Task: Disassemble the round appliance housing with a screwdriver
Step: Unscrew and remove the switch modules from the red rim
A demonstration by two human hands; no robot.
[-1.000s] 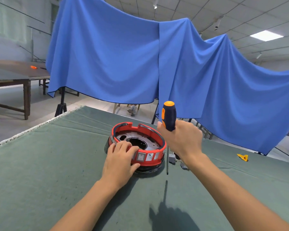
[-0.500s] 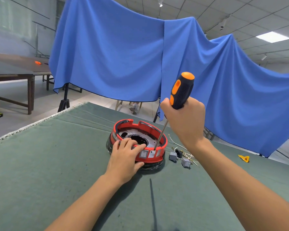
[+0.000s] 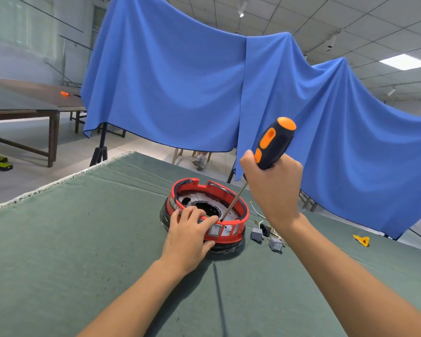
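A round red housing with a black base and a grey metal inside sits on the green table cloth. My left hand grips its near rim, fingers over the top edge and thumb on the outer wall beside a white rocker switch. My right hand holds a black and orange screwdriver by the handle, tilted to the right. Its thin shaft slants down to the left and the tip sits inside the housing, close to my left fingertips.
Two small grey parts with thin wires lie on the cloth just right of the housing. A yellow piece lies further right. A blue drape hangs behind the table; a wooden table stands at the far left.
My right hand lifted the screwdriver from upright beside the housing and tilted it, bringing the tip inside the housing. My left hand has stayed on the near rim.
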